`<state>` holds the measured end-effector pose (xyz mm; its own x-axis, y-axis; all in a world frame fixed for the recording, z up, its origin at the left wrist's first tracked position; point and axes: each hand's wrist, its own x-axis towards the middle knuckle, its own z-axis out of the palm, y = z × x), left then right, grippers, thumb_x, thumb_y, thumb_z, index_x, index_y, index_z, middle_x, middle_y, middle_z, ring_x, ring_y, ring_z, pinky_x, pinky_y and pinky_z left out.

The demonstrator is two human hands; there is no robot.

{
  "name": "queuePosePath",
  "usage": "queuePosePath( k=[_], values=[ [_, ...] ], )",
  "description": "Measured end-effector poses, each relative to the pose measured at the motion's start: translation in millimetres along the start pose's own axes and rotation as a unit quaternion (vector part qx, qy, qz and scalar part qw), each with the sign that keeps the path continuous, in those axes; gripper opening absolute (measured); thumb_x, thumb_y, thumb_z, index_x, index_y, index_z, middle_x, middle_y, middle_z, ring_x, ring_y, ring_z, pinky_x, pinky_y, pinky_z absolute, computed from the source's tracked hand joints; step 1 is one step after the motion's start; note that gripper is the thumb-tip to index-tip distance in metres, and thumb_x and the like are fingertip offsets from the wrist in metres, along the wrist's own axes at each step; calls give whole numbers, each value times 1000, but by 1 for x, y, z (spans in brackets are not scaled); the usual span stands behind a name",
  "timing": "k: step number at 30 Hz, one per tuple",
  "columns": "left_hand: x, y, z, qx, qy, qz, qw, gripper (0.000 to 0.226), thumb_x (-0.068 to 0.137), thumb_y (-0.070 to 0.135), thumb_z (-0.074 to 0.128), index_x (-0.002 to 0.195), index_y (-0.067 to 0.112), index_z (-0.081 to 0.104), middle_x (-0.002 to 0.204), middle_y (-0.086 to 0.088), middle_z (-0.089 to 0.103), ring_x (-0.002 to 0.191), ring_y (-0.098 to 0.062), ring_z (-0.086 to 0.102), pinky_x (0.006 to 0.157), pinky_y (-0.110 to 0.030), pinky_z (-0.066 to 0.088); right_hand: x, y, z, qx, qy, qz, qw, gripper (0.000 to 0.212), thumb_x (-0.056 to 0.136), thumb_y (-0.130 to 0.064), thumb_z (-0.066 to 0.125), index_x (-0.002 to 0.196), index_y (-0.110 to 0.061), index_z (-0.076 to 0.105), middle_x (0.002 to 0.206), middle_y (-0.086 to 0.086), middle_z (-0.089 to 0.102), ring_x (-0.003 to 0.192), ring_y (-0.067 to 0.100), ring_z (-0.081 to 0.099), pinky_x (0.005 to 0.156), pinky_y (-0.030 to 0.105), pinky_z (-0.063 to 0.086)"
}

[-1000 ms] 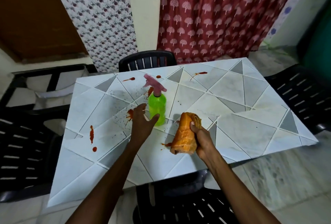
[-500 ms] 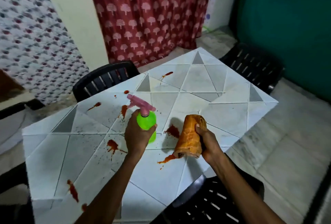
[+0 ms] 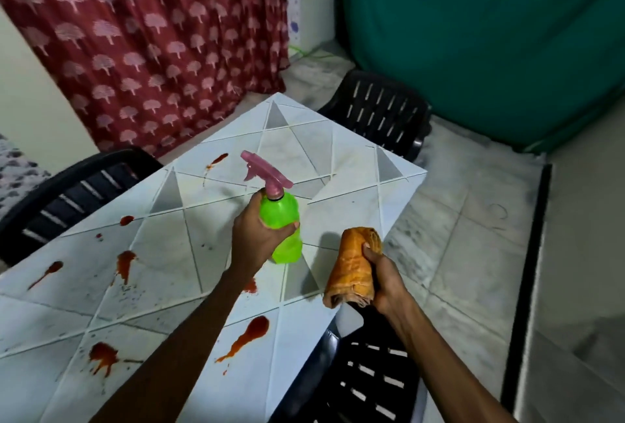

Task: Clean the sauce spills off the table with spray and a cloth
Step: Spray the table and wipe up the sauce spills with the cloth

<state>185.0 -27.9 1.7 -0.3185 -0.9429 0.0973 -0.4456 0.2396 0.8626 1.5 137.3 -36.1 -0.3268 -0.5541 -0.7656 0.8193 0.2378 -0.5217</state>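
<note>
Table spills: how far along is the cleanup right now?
Done: both tools are picked up. In hand: the left hand grips the spray bottle over the table; the right hand holds the rolled cloth at the table's edge. Left: all the spraying and wiping. Red sauce spills lie across the top, near, left and far, and none looks wiped.

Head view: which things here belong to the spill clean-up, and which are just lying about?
For the job: green spray bottle, gripped by the left hand; rolled orange cloth, gripped by the right hand; red sauce spills on the tiled table.
Just about: black plastic chairs around the table; red patterned curtain; green drape.
</note>
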Motion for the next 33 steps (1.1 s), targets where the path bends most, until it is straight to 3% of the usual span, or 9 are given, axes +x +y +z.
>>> queuePosePath(
  k=[3,10,19,22,26,30,33],
  values=[
    [25,12,44,0,-11,3,1000,77,56,44,90,124,31,56,106,6,70,98,-21,65,85,-39,54,13,-23,-19,15,13,14,1000,41,97,-32,62,123,0,61,96,21,70,78,35,68,63,44,60],
    [56,26,117,12,-30,17,999,75,58,39,90,124,32,54,108,9,69,101,-20,63,86,-35,50,42,-53,-57,25,12,24,999,41,96,-32,63,122,0,61,96,22,69,78,35,67,79,51,56],
    [51,22,128,-15,-46,13,999,75,59,43,85,126,36,51,111,11,68,104,-16,65,91,-43,52,51,-53,-73,36,-17,55,998,42,95,-34,63,122,-1,61,97,21,68,83,35,66,85,52,55],
    [53,19,126,-12,-67,14,998,83,59,45,84,132,32,47,120,8,65,110,-17,63,93,-44,50,50,-48,-70,29,-31,67,997,45,93,-36,64,122,-1,62,100,22,68,87,36,66,91,56,52],
    [49,4,113,20,-118,-5,993,107,60,44,84,149,18,31,145,-5,46,130,-21,47,108,-39,39,47,-32,-60,-3,-39,73,997,47,93,-36,65,124,0,61,103,22,69,87,36,68,82,52,56],
    [11,-31,71,73,-69,-38,994,66,73,38,72,128,4,57,119,-13,60,109,-27,59,99,-38,46,44,-8,-37,-80,-48,51,994,56,83,-35,73,124,2,61,109,26,70,92,38,70,82,52,56],
    [-32,-72,24,94,-24,-99,990,30,84,20,73,110,5,68,104,-13,68,92,-27,66,89,-44,54,41,13,-8,-161,-66,12,985,51,80,-30,76,118,2,64,102,25,71,85,36,70,69,44,59]
  ],
)
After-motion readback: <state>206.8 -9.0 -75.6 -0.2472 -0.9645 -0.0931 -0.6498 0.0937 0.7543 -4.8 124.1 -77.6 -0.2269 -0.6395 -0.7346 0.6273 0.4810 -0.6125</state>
